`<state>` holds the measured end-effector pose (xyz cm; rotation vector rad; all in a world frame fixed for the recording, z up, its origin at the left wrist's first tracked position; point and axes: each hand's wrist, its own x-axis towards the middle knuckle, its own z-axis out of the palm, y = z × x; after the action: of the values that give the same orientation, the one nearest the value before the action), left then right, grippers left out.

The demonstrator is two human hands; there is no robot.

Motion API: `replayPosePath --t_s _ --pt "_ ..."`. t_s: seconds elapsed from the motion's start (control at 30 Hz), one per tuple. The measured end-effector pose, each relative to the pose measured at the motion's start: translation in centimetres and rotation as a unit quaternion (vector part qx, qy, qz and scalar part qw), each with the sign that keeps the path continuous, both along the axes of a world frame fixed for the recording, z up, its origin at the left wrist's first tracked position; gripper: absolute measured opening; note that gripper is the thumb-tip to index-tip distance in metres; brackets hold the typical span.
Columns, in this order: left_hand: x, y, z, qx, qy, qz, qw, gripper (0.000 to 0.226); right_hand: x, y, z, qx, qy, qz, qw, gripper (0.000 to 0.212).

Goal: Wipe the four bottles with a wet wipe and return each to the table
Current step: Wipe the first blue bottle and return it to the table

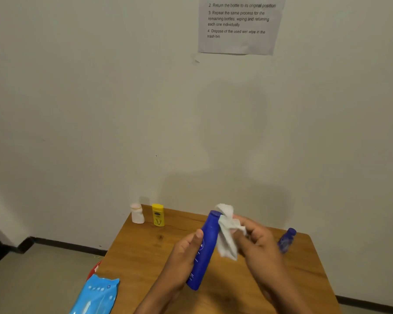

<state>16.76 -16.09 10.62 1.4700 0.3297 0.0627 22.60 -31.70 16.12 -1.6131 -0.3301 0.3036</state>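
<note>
The left hand [186,250] grips the blue bottle [205,250] above the surface [145,250], its long axis tilted, cap far and slightly right. The right hand [256,241], fingers curled on the wipe [227,232], lies just right of the cap, wipe touching it.

A wooden table [150,252] with a smooth, warm brown top shows visible grain and a dark knot. Held above it, a tall blue bottle [205,250] looks like smooth plastic with a soft sheen. Against it lies a white wet wipe [227,232], crumpled, soft and cloth-like. At the far left stand a matt white plastic bottle [137,213] and a glossy yellow plastic bottle [158,215]. At the right, a small purple-blue bottle [286,240] looks translucent. At the near left lies a shiny light-blue plastic wipes packet [95,295]. A creased paper sheet [238,26] hangs on the matt painted wall [100,109].
</note>
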Motion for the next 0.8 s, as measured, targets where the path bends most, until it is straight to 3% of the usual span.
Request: replayPosePath --t_s 0.27,0.4,0.47,0.53,0.63,0.7,0.8 --pt "0.2 -0.6 1.3 -0.145 0.018 0.092 0.985 0.059 -4.8 2.2 -2.4 -0.018 -0.087 -0.005 0.996 0.039" --pt "-0.4 -0.9 1.2 -0.241 0.018 0.037 0.970 0.077 -3.5 1.8 -0.9 0.041 -0.099 -0.099 0.989 0.038" --pt "-0.5 -1.2 0.5 -0.308 0.014 -0.014 0.951 0.076 -2.5 1.5 -0.2 0.051 -0.122 -0.149 0.980 0.034" --pt "-0.3 -1.7 0.6 -0.347 0.002 -0.029 0.937 0.070 -2.5 1.5 0.2 0.041 -0.175 -0.138 0.974 0.039" --pt "0.3 -3.0 2.0 -0.375 -0.014 0.013 0.927 0.057 -4.6 2.9 -1.1 -0.027 -0.273 -0.053 0.960 0.044" --pt "0.9 -3.2 2.5 -0.393 -0.010 0.032 0.919 0.052 -6.2 3.7 -3.3 -0.068 -0.320 -0.061 0.943 0.046" --pt "1.4 -2.2 2.0 -0.440 0.008 0.072 0.895 0.059 -7.3 3.8 -5.7 -0.058 -0.321 -0.089 0.941 0.041"
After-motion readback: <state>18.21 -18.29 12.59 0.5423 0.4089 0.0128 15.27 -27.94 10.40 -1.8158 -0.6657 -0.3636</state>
